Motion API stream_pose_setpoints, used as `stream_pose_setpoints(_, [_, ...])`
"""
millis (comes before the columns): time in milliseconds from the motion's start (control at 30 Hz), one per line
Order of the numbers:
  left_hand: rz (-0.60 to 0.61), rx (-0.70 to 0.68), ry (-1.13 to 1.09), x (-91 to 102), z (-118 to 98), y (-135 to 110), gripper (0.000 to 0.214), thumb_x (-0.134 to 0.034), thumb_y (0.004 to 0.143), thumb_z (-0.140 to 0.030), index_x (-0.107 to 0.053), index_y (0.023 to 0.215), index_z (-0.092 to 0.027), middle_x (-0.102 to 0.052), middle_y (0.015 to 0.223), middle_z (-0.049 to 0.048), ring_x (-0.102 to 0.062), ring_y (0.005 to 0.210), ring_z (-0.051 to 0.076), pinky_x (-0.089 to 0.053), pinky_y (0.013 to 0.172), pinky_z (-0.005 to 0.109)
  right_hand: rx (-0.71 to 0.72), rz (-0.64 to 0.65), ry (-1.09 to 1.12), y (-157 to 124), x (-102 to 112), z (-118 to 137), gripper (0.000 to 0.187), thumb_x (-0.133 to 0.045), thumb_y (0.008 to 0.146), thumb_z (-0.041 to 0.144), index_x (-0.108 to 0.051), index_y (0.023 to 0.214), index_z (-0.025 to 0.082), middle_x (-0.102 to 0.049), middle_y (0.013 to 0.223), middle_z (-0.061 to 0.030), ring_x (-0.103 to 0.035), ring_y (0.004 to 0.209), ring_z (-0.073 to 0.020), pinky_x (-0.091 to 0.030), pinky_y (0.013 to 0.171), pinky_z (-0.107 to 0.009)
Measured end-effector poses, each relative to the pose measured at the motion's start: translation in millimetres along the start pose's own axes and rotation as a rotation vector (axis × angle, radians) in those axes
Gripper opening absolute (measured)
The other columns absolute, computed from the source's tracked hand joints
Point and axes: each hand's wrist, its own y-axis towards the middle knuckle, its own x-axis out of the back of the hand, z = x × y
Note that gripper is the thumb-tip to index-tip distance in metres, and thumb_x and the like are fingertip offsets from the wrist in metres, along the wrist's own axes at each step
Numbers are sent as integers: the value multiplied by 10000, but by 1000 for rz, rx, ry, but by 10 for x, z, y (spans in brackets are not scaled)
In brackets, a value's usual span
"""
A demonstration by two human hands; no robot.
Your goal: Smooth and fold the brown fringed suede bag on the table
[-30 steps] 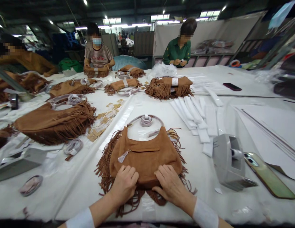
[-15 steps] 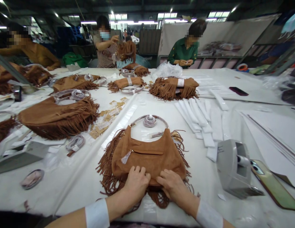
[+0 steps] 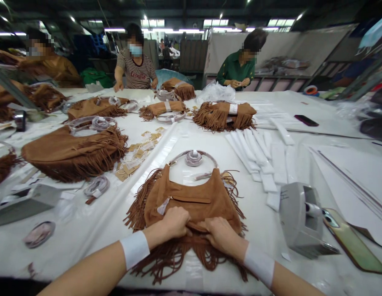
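A brown suede handbag (image 3: 191, 189) with long fringe lies flat in front of me, its wrapped handle pointing away. Its front has a zip with a covered pull (image 3: 164, 205). My left hand (image 3: 177, 222) is closed on the bag's lower edge, left of the middle. Gripping the same edge just to the right is my right hand (image 3: 220, 234), fingers curled and partly hidden. Between the hands the edge is bunched and slightly raised. A coiled wrapped strap (image 3: 193, 158) rests inside the handle loop.
A grey tape dispenser (image 3: 297, 218) and a phone (image 3: 354, 242) stand right. White padded strips (image 3: 255, 154) lie beyond the bag. Another fringed bag (image 3: 70, 152) and paper tags (image 3: 137, 154) are left. People work across the table (image 3: 95, 246).
My hands have drawn the bag's lower edge up and inward, and more fringe spreads below it. Across the table, a person has put down a brown bag.
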Motion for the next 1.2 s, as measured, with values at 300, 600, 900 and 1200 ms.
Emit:
stream_pose_setpoints(300, [-197, -80, -304, -256, 720, -680, 235, -686, 772, -226, -547, 961, -212, -619, 1005, 32, -579, 990, 205, -412, 868, 299, 84, -127, -67, -167, -208, -275, 209, -598, 887, 378, -572, 775, 203, -638, 780, -12, -578, 727, -177, -382, 639, -277])
stream_pose_setpoints(600, [-195, -328, -308, -361, 967, -604, 273, -527, 918, -412, -520, 768, -184, -552, 923, 19, -533, 902, 170, -378, 841, 279, 123, -215, -99, -140, -280, -316, 216, -531, 925, 395, -577, 875, 190, -625, 803, -23, -589, 765, -183, -425, 656, -290])
stream_pose_setpoints(900, [-335, -390, -270, -524, 1020, -600, 347, -442, 934, -502, -582, 876, -189, -561, 894, 18, -523, 855, 164, -363, 786, 290, 305, -470, -182, 134, -316, 519, 198, -564, 914, 267, -557, 1075, 152, -604, 894, -58, -522, 795, -192, -398, 700, -320])
stream_pose_setpoints(1200, [-789, -313, 4, -663, 603, -768, 222, -513, 938, -281, -541, 1131, -176, -594, 966, 67, -513, 876, 195, -371, 799, 344, 345, -554, -254, 95, -418, 541, 154, -489, 957, 246, -574, 1020, 135, -568, 798, -33, -455, 721, -170, -318, 672, -323])
